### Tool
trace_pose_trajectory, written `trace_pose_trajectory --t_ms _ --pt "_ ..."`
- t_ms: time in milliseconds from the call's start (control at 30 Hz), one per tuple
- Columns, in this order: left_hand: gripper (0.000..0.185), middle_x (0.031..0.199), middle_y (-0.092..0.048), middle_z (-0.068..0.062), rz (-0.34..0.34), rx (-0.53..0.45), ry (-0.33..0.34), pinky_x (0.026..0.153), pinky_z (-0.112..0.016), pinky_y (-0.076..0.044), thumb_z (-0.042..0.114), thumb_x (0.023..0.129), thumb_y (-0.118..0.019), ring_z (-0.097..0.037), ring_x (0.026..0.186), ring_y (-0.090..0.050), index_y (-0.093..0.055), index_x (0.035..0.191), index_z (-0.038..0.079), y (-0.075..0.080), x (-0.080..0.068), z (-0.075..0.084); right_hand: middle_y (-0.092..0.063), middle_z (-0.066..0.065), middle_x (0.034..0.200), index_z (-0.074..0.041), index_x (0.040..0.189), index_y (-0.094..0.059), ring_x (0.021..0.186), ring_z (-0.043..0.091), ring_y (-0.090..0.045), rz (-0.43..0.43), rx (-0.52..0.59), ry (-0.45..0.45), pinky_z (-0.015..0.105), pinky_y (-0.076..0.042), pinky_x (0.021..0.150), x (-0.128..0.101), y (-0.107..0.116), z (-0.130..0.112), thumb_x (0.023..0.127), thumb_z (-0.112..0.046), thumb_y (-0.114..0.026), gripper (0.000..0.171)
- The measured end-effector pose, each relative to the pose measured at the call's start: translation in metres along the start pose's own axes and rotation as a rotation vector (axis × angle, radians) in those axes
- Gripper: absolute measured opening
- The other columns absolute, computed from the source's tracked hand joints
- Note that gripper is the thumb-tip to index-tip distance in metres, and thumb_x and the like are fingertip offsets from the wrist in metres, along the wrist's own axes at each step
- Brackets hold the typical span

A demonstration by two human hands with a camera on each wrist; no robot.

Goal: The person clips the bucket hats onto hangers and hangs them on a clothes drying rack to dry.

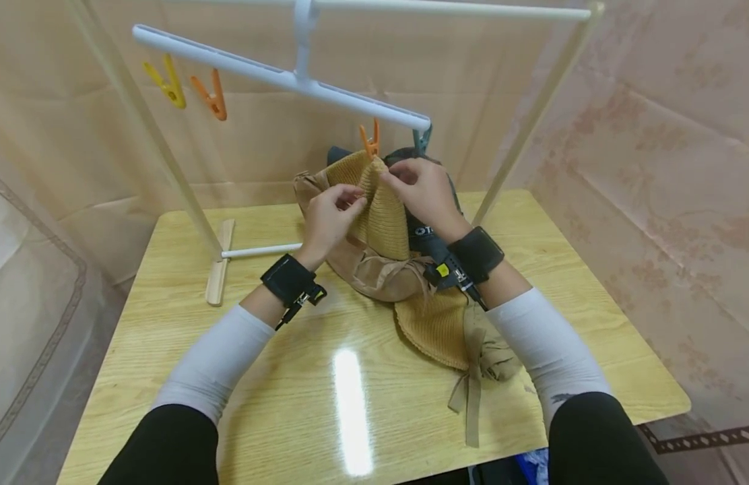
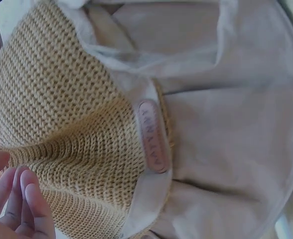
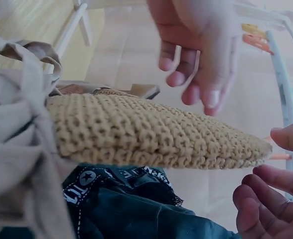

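While a second straw hat [image 1: 438, 327] is lying lower right and a dark garment [image 1: 426, 232] behind, the left hand [image 1: 329, 219] and right hand [image 1: 424, 192] are pinching the knit hat [image 1: 380, 202] at frame centre, its brim pointing up toward the orange clip [image 1: 369, 140].

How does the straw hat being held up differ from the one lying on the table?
The held hat is raised under the orange clip, gripped by the left hand and right hand. The lying hat rests flat, untouched, its ribbon trailing toward the table edge. Both are tan woven straw with beige fabric.
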State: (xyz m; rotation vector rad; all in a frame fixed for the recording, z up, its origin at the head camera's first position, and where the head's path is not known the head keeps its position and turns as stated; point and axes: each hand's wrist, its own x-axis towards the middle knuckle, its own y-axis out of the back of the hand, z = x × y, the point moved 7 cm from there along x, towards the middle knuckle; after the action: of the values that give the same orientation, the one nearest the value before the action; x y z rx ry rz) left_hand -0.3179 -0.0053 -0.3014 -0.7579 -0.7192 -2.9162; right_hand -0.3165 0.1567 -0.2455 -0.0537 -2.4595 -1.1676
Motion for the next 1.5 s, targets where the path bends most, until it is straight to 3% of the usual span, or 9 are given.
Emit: trace_pose_trajectory --t_ms 300,633,1133,1333,1500 --pt "0.019 0.083 -0.067 -0.006 -0.028 -0.008 -0.044 0.067 -0.023 -0.048 0.022 0.083 -0.064 -0.015 0.073 -0.06 -0.067 0.096 0.009 -0.009 -0.017 -0.004 -0.066 0.007 0.089 -0.01 0.1 -0.067 0.076 0.016 -0.06 0.016 0.115 0.041 0.029 -0.047 0.07 -0.023 0.008 0.012 0.084 -0.037 -0.062 0.032" --pt "0.015 0.083 -0.067 -0.006 -0.083 -0.04 -0.085 0.065 -0.021 -0.047 0.02 0.083 -0.064 -0.013 0.07 -0.059 -0.068 0.09 0.008 -0.012 -0.04 0.0 -0.063 0.007 0.086 -0.009 0.098 -0.068 0.072 0.016 -0.057 0.014 0.142 0.035 0.028 -0.046 0.066 -0.05 0.004 0.028 0.082 -0.033 -0.064 0.028" --pt "0.013 0.08 -0.066 -0.003 -0.157 -0.09 -0.079 0.062 -0.02 -0.047 0.023 0.082 -0.065 -0.01 0.066 -0.057 -0.067 0.087 0.01 -0.025 -0.061 -0.004 -0.061 0.003 0.082 -0.013 0.096 -0.069 0.07 0.012 -0.053 0.044 0.193 -0.012 0.025 -0.043 0.064 -0.079 0.0 0.048 0.082 -0.039 -0.063 0.03" --pt "0.011 0.077 -0.064 -0.003 -0.18 -0.084 -0.085 0.058 -0.021 -0.046 0.022 0.081 -0.066 -0.01 0.063 -0.055 -0.067 0.081 0.011 -0.031 -0.069 -0.007 -0.061 0.003 0.081 -0.013 0.095 -0.069 0.068 0.012 -0.053 0.029 0.209 -0.031 0.023 -0.044 0.062 -0.09 -0.006 0.057 0.081 -0.038 -0.064 0.028" --pt "0.011 0.075 -0.064 -0.001 -0.232 -0.058 -0.071 0.059 -0.02 -0.046 0.023 0.08 -0.068 -0.009 0.063 -0.055 -0.067 0.079 0.011 -0.041 -0.076 -0.012 -0.065 0.006 0.088 -0.012 0.099 -0.068 0.072 0.013 -0.057 -0.045 0.223 -0.058 0.025 -0.046 0.064 -0.095 -0.009 0.066 0.085 -0.039 -0.059 0.031"
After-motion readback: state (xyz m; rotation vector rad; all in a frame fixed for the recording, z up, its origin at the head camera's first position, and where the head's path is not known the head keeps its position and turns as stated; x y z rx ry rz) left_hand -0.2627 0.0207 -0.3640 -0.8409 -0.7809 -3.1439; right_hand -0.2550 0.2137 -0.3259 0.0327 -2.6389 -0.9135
